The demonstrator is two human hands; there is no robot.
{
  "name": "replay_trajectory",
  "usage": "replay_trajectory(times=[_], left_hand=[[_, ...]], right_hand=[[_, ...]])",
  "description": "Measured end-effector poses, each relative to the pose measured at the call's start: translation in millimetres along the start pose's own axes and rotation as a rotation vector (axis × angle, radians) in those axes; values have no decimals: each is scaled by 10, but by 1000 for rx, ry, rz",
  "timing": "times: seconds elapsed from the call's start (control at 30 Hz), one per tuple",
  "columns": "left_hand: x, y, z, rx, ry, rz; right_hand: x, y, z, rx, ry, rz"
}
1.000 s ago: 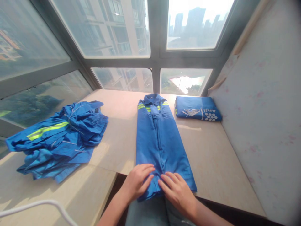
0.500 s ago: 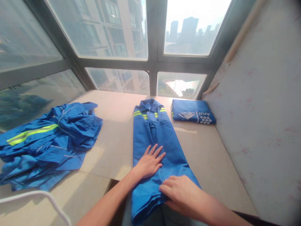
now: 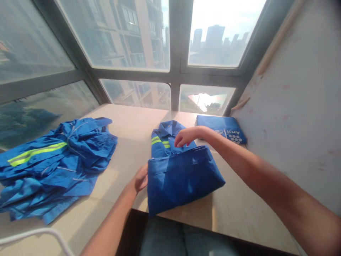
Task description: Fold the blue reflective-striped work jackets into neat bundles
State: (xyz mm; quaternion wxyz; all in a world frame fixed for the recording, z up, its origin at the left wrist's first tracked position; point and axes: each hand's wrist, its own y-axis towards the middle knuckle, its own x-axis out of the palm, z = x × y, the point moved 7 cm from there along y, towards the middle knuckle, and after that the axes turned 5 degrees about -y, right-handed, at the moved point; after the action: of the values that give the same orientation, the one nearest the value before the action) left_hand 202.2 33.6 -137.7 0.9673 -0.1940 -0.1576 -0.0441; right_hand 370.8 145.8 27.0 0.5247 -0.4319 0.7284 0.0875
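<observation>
A blue work jacket (image 3: pixel 178 181) with yellow-green reflective bands lies in the middle of the table, its collar toward the window. Its lower part is doubled back over the body, and the turned edge crosses below the chest bands. My left hand (image 3: pixel 141 178) is closed at the left edge of the doubled part, some fingers hidden behind the cloth. Over the jacket's chest, just above the turned edge, is my right hand (image 3: pixel 188 136), fingers curled down. Whether its fingertips pinch cloth I cannot make out.
A crumpled blue garment (image 3: pixel 61 160) with a reflective stripe covers the table's left side. At the back right, a folded blue garment (image 3: pixel 221 124) with white print sits near the wall (image 3: pixel 298 117). A white cable (image 3: pixel 45 231) curves at the lower left. Windows (image 3: pixel 133 92) rise behind the table.
The jacket's lower part has been turned up and away from me over its body. My right hand has travelled forward with it; my left hand has shifted from the jacket's middle to its left edge.
</observation>
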Motion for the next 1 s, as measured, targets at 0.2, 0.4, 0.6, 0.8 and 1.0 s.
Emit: replay_trajectory(times=[0.2,0.4,0.6,0.8,1.0], left_hand=[[-383,-90,-121,-153,-264,191],[-285,-232,-72,5,-153,278],[-368,-641,-183,-46,38,413],[-136,-666,-270,-25,228,343],[33,-610,107,287,145,326]], right_hand=[[165,-82,689,313,-130,563],[1296,-660,1430,541,320,465],[1757,-912,1469,591,713,407],[1733,-915,1261,404,912,473],[1378,-1075,1125,169,1050,628]])
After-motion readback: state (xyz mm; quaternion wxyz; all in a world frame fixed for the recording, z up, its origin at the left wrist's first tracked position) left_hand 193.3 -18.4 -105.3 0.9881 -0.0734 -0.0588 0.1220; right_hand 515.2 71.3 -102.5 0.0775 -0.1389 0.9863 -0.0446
